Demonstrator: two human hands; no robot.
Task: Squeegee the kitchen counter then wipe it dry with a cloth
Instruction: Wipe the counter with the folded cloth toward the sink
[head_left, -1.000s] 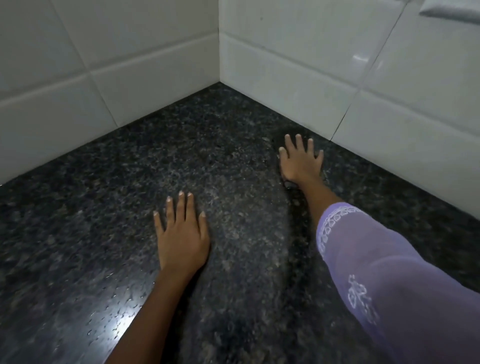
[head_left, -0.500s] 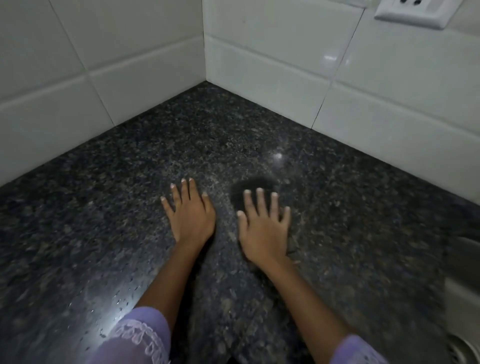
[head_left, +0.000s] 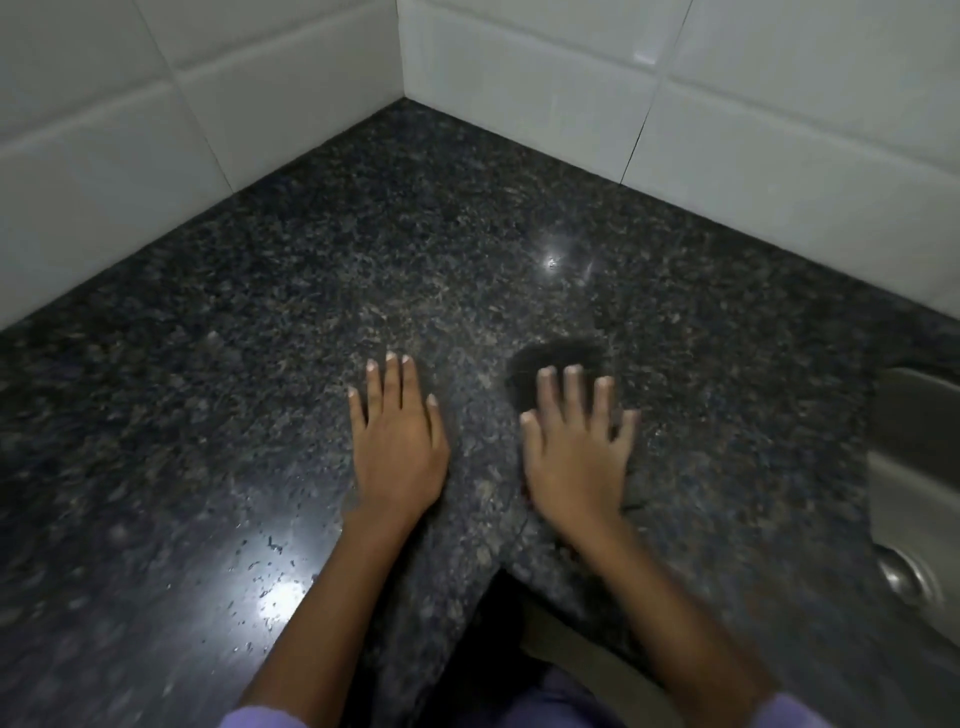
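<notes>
**Both palms flat on the counter**

The dark granite counter (head_left: 322, 291) fills the frame beneath white tiled walls (head_left: 545, 78) (sink (head_left: 914, 467) at right edge). Your left hand (head_left: 397, 447) and right hand (head_left: 574, 462) rest lower centre, fingers straight, grasping nothing.

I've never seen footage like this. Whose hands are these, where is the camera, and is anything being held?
There is no machine here: a person wears a camera on the head, so you look down along their own arms. The left hand and the right hand both lie flat, fingers straight, on a dark speckled stone counter that runs into a corner of white wall tiles. Neither hand holds anything; no squeegee or cloth is in view. Water droplets glisten near the left forearm, and a dark patch lies ahead of the right fingertips. At the right edge you see part of a steel sink.
</notes>
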